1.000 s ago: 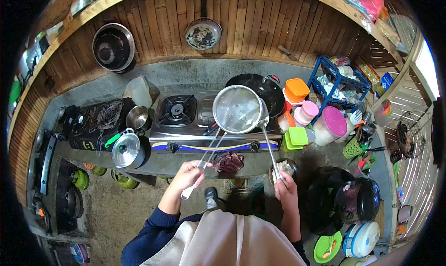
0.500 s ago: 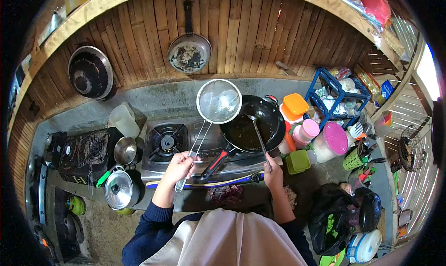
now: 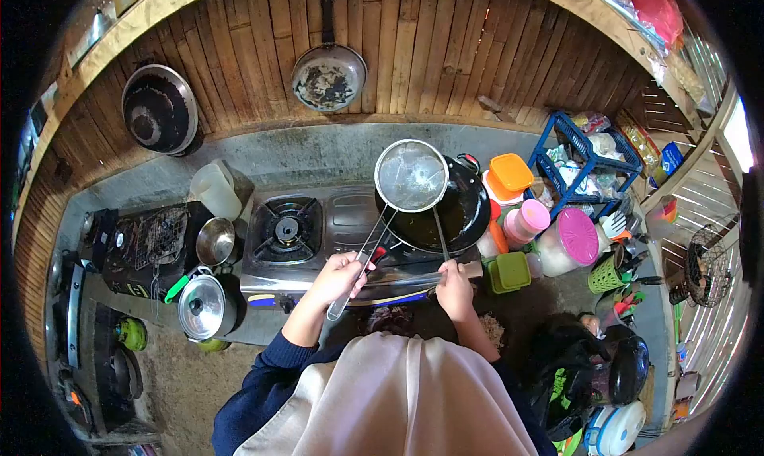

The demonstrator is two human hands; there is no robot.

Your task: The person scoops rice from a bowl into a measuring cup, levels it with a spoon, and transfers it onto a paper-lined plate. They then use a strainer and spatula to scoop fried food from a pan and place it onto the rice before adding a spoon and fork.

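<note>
My left hand (image 3: pixel 341 279) is closed around the handle of a round wire-mesh strainer (image 3: pixel 411 176). The strainer is held over the left part of a black wok (image 3: pixel 476 209) on the right burner, covering some of it. Dark oil (image 3: pixel 452 217) lies in the wok. With closed fingers, my right hand (image 3: pixel 455 289) grips a long-handled metal utensil (image 3: pixel 441 235) that reaches into the wok; its head is hidden behind the strainer. The wok's black-and-red handle (image 3: pixel 379 253) is partly covered by my left hand and the strainer's handle.
The stove's left burner (image 3: pixel 286 230) has no pot on it. Further left are a lidded pot (image 3: pixel 202 308), a small saucepan (image 3: pixel 216 241) and a grill rack (image 3: pixel 161 237). Plastic containers (image 3: pixel 509 273) crowd the wok's right side, near a blue rack (image 3: pixel 585 157). Pans hang on the wall.
The strainer has moved right, from the wok's left edge to over it, now hiding the utensil's head. My right hand has shifted slightly left, its utensil more upright.
</note>
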